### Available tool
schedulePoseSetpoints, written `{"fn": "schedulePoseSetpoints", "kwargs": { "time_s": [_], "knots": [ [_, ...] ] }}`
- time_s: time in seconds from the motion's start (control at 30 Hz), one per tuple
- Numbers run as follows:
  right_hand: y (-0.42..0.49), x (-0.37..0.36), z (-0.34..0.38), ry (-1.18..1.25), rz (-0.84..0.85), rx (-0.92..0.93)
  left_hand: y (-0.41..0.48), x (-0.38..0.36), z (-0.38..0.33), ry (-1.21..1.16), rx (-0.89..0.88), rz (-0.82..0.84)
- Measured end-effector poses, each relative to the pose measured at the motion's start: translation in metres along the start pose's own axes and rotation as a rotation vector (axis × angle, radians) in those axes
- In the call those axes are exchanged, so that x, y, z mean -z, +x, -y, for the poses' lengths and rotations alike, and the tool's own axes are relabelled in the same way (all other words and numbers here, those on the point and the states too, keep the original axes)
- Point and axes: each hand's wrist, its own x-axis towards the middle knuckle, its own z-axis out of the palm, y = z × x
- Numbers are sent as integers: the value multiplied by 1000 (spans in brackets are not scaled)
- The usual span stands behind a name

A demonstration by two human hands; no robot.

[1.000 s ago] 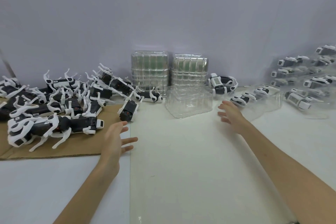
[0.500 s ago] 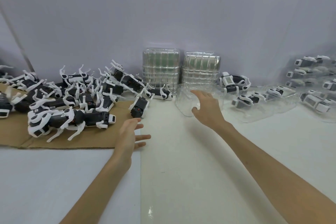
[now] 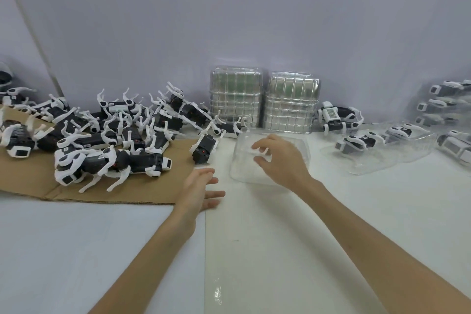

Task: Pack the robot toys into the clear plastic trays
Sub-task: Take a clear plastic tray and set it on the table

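Note:
An empty clear plastic tray lies on the white table in front of two stacks of clear trays. My right hand is over this tray, its fingers and thumb curled onto the tray's top. My left hand is flat with spread fingers at the right edge of the cardboard sheet. A black-and-white robot toy lies on the cardboard left of it, and another robot toy stands just beyond its fingertips. A pile of several robot toys fills the back left.
Packed trays with robot toys lie at the right, and more are stacked at the far right. One loose robot toy sits by the right stack. The wall stands close behind everything.
My right hand swung left from the packed trays onto the single clear tray, and the tray has slid nearer to me. My left hand has barely moved.

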Motion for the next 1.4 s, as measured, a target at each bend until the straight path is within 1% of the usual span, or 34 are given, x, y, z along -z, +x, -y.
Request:
{"fn": "schedulePoseSetpoints", "kwargs": {
  "time_s": [0.07, 0.13, 0.2, 0.3, 0.37, 0.47, 0.53, 0.6, 0.7, 0.8, 0.9, 1.0, 1.23, 1.4],
  "knots": [
    [-11, -3, 20, 58, -6, 61, 1, -1, 1, -19, 20, -7],
    [-19, -6, 34, 88, -47, 122, 0, -1, 1, -37, 21, -15],
    [-24, -8, 42, 120, -141, 150, 0, 1, 0, -85, 0, -28],
    [-32, -11, 45, 262, -345, 118, 0, 6, -4, -118, -36, -36],
    [-39, -13, 45, 321, -443, 97, -1, 6, -5, -69, -45, 33],
    [-47, -13, 44, 375, -499, 125, -7, 1, -4, 10, -121, 218],
    [-50, -11, 44, 438, -511, 126, -13, -5, -4, 10, -190, 307],
    [-50, -9, 44, 488, -504, 103, -15, -8, -3, 0, -236, 331],
    [-50, -7, 44, 497, -458, 111, -15, -9, -1, 0, -282, 309],
    [-50, -5, 41, 451, -343, 120, -15, -9, -2, -29, -297, 283],
    [-49, -4, 38, 428, -250, 44, -14, -7, -2, -55, -294, 230],
    [-48, -3, 36, 445, -213, -13, -12, -6, -1, -46, -301, 201],
    [-46, 1, 37, 512, -297, -77, -9, -5, -4, -8, -313, 156],
    [-44, 7, 34, 534, -409, -95, -7, -1, -6, -73, -328, 65]
  ]
}}
